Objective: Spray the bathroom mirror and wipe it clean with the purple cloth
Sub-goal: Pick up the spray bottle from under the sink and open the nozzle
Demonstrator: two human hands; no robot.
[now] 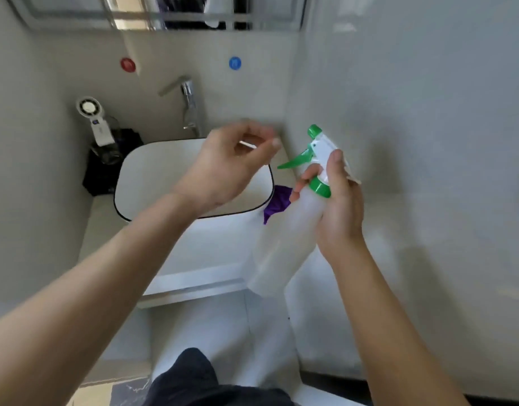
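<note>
Right hand (340, 206) grips the neck of the translucent spray bottle (281, 244), fingers wrapped below the green trigger, nozzle tilted away. Left hand (229, 171) hovers over the sink (141, 177), fingers loosely curled and blurred, apparently empty. Purple cloth (277, 202) lies just beyond the right fingertips; mirror (164, 10) hangs above both hands.

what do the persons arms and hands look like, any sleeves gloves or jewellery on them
The left arm and the right arm are bare right to the frame's edge; no sleeves show. The left hand and the right hand wear no gloves, and no watch, bracelet or ring shows on the sides in view. Dark clothing shows low in the picture.
</note>
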